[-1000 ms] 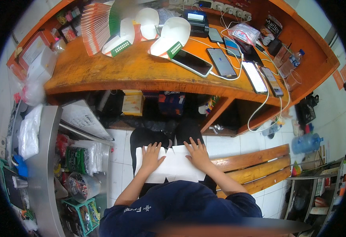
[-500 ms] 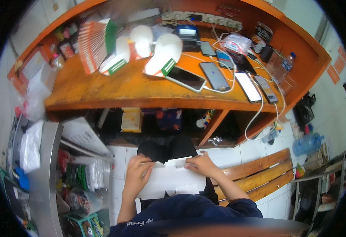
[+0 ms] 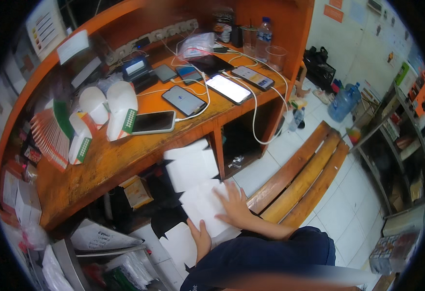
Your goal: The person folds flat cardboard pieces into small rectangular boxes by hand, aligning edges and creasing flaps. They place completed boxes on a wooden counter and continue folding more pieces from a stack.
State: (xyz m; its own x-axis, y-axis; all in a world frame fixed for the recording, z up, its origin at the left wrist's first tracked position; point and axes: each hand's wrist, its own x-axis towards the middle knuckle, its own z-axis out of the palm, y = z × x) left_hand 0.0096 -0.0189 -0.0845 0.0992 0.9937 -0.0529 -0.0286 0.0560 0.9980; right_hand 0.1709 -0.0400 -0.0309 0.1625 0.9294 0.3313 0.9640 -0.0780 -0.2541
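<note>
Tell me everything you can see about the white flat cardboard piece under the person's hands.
The white flat cardboard piece looks like thin, plain card with notched, tab-like edges, perhaps an unfolded box. It lies flat over the person's lap, below the orange wooden desk. The right hand presses on it with spread fingers; the left hand touches its lower edge. More white card pieces lie just beyond it, and another sits nearer the left hand.

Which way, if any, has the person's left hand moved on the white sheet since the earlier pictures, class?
Yes. The left hand has slid from the sheet's far left edge to the near edge of the white sheet, toward the body, while the right hand lies flat on top.
</note>
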